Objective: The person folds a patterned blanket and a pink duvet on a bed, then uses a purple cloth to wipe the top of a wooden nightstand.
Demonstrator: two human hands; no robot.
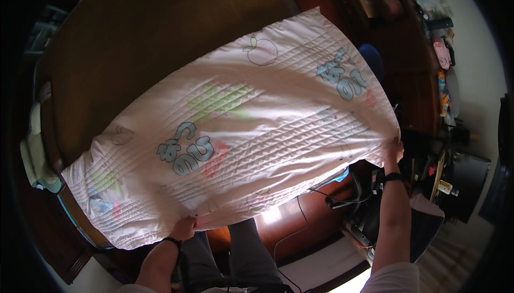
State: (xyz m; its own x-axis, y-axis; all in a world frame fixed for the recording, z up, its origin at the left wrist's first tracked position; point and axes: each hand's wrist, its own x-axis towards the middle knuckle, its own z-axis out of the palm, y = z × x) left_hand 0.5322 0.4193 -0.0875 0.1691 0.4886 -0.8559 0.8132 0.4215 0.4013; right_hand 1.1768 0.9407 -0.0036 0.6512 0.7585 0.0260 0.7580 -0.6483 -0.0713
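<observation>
A pale pink quilted bed cover (251,127) with blue, green and red prints spreads across the middle of the head view. Its far part lies over a brown mattress surface (160,41), and its near edge is lifted toward me. At that near edge, left of centre, my left hand (184,228) is closed on the cloth. My right hand (393,152) grips the cover's right near corner, arm stretched out. The fingertips of both hands are partly hidden by the fabric. A dark band circles each wrist.
A light green pillow-like item (36,148) lies at the far left. Dark wooden furniture (412,92) with assorted items stands on the right. Black cables (300,207) hang near a reddish wooden surface (316,207) before my legs. A dark screen (466,186) is at right.
</observation>
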